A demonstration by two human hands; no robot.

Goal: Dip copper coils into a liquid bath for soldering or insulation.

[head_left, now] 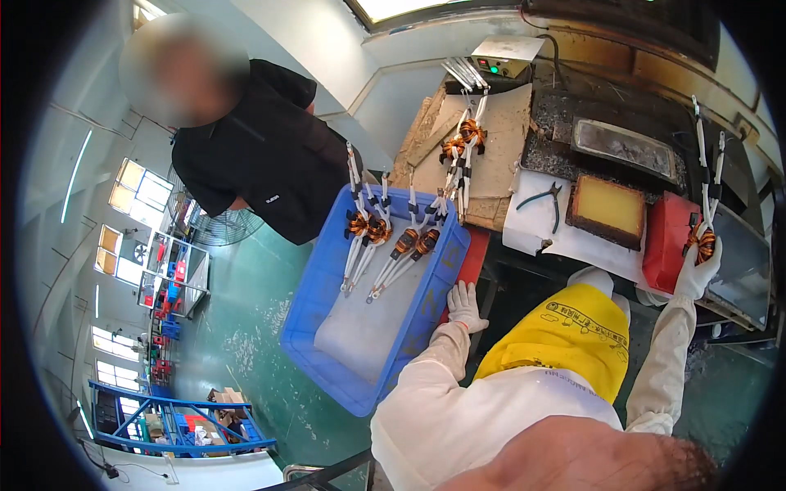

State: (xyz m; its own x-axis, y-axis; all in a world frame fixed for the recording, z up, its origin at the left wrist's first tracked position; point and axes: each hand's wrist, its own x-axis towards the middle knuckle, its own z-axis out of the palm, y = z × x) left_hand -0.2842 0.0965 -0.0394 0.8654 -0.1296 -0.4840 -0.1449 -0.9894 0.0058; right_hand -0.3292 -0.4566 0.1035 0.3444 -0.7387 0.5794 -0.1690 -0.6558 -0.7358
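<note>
**Coil up in my right hand, left hand on the crate rim**

Coil part (706, 237) sits far right of frame, mid height. Long axis runs near vertical: copper-wound ring at the bottom in my grip, white sleeved leads w/ black bands pointing up toward the top edge.

Surface: dark workbench (573, 106) across upper right, gritty and stained. On it a metal tray (626, 146), a yellow block in a brown frame (607, 209), a red box (667, 241) just beside my right hand, and green-handled pliers (543, 199) lying on white paper. Cardboard (499, 139) at upper centre carries two more coils. Blue crate (327, 311) at centre-left holds four coils near its top end, leads slanting toward lower left. Floor is green; windows and blue racking at far left. A person in a black shirt (262, 155) stands at upper left beyond the crate.

Grip: right hand (698, 266), white glove, clenched round the coil's wound ring. Left hand (464, 305), also gloved, rests flat w/ fingers spread on the crate's right rim, holding nothing.
</note>
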